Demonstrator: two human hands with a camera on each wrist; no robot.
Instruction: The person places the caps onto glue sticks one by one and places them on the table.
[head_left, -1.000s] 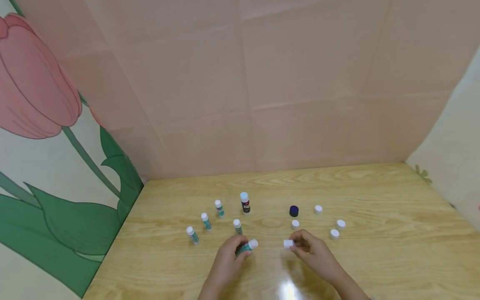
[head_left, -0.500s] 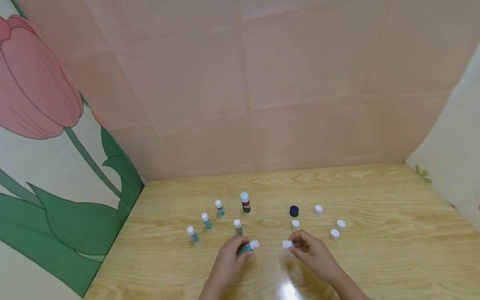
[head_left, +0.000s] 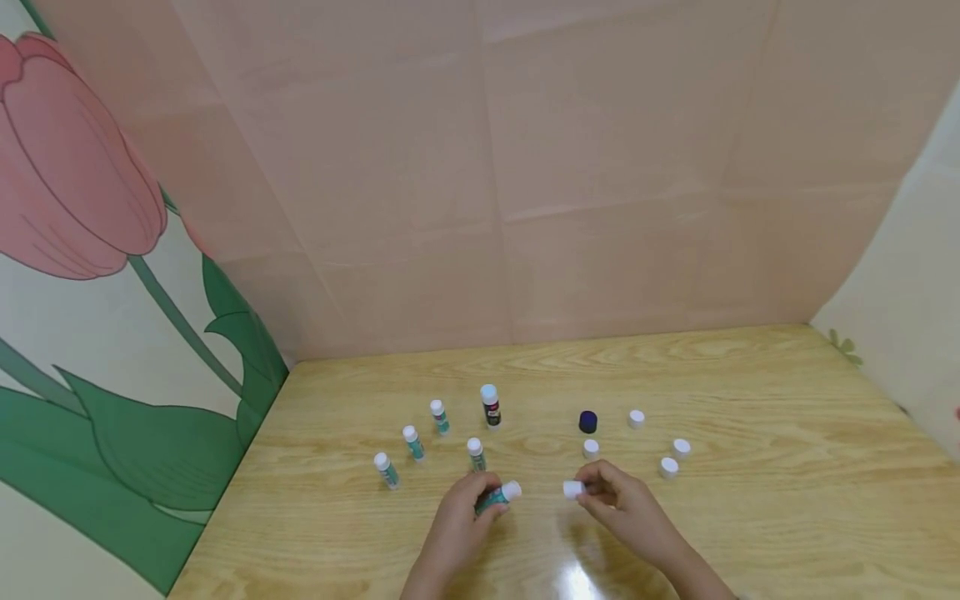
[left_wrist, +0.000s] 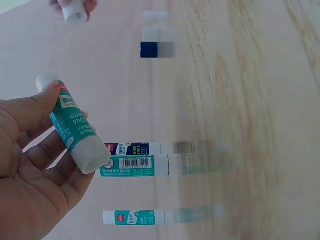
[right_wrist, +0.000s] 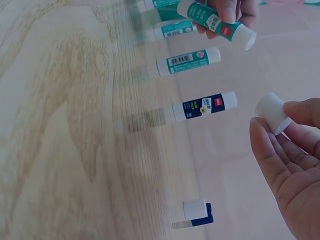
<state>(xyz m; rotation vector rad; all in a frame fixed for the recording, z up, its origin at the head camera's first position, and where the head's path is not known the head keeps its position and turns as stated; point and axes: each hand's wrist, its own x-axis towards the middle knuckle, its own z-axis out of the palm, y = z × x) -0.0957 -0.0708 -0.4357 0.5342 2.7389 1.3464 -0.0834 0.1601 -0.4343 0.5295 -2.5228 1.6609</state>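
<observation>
My left hand grips a teal-labelled glue stick, tilted, with its white end pointing right towards the other hand. Between the thumb and fingers of my right hand is a small white cap, held sideways and facing the glue stick. A short gap separates the two in the head view. Just behind my left hand stands another teal glue stick. The loose white cap is nearest behind my right hand.
Teal glue sticks stand upright in a slanting row at the left. A dark navy-labelled glue stick stands farther back. Right of it are a dark blue cap and several white caps on the wooden table. A pinkish sheet rises behind.
My hands have drawn slightly closer together: the glue stick has shifted a little right and the held cap a little left. The standing glue sticks and loose caps have stayed put.
</observation>
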